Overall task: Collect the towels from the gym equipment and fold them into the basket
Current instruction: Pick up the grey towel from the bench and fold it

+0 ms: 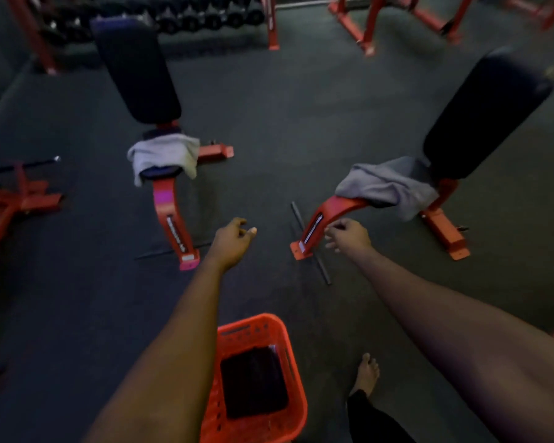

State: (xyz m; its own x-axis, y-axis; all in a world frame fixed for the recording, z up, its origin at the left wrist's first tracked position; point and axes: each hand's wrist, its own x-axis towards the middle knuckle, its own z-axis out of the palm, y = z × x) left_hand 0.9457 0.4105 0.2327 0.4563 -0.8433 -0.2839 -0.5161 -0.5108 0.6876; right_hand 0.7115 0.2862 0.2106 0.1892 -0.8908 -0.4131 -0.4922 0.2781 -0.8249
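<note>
Left hand point(232, 241), right hand point(349, 236) outstretched, fingers loosely curled, empty, toward benches.

I see both arms stretched forward, left hand point(232, 241) and right hand point(349, 236) loosely curled, holding nothing.

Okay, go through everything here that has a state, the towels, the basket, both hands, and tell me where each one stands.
Pale towel: draped over the left bench seat, unfolded.
Grey towel: draped over the right bench seat, unfolded.
Orange basket: upright on the floor, dark folded cloth inside.
Left hand: empty, fingers loosely curled.
Right hand: empty, reaching toward the right bench.
</note>
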